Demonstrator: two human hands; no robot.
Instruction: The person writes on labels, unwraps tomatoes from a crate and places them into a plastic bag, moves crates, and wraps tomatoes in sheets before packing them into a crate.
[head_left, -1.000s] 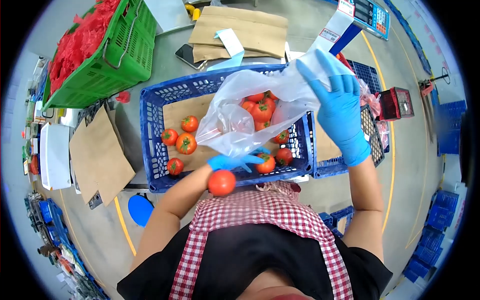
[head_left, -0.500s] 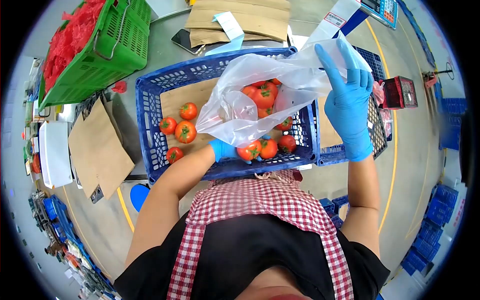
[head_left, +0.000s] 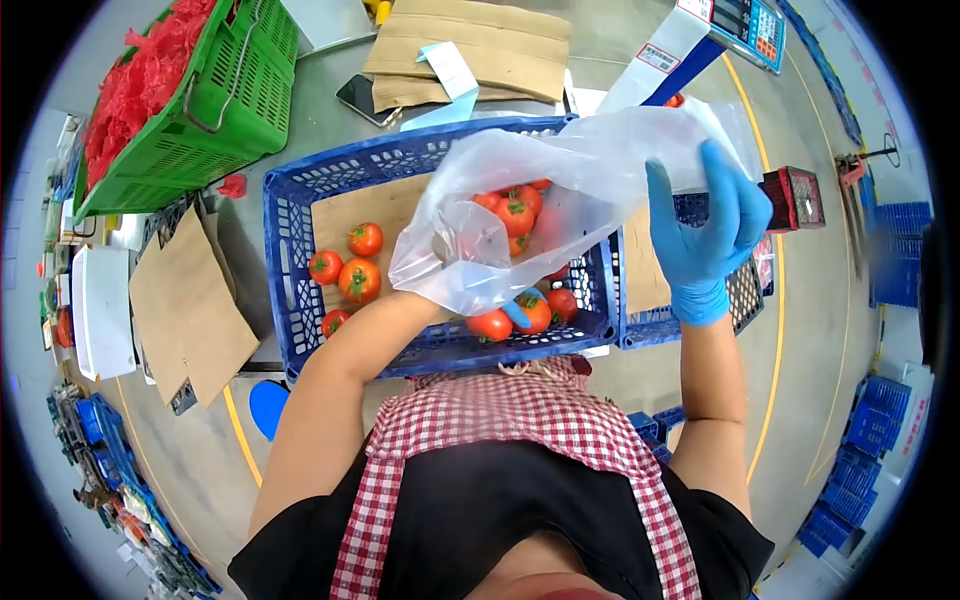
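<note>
A clear plastic bag (head_left: 592, 145) with several red tomatoes (head_left: 515, 215) inside hangs over a blue crate (head_left: 290, 325). My right hand (head_left: 708, 220), in a blue glove, is at the bag's right end, its bent fingers and thumb gripping the film near the mouth. Most of my left hand (head_left: 519, 312) is hidden under the bag. Its gloved fingers curl against a tomato (head_left: 535, 316) near the crate's front wall, with another tomato (head_left: 489, 325) beside it. Several loose tomatoes (head_left: 359, 280) lie on cardboard at the crate's left.
A green crate (head_left: 215, 110) of red netting stands at upper left. Flattened cardboard (head_left: 470, 45), a phone (head_left: 362, 100) and a paper strip (head_left: 452, 72) lie behind the blue crate. A scale (head_left: 748, 30) is at upper right. More cardboard (head_left: 190, 300) leans at left.
My right hand has lowered and its fingers have bent, bringing the bag's end down. My left hand has shifted right and further under the bag among the tomatoes. The whole view has shifted slightly.
</note>
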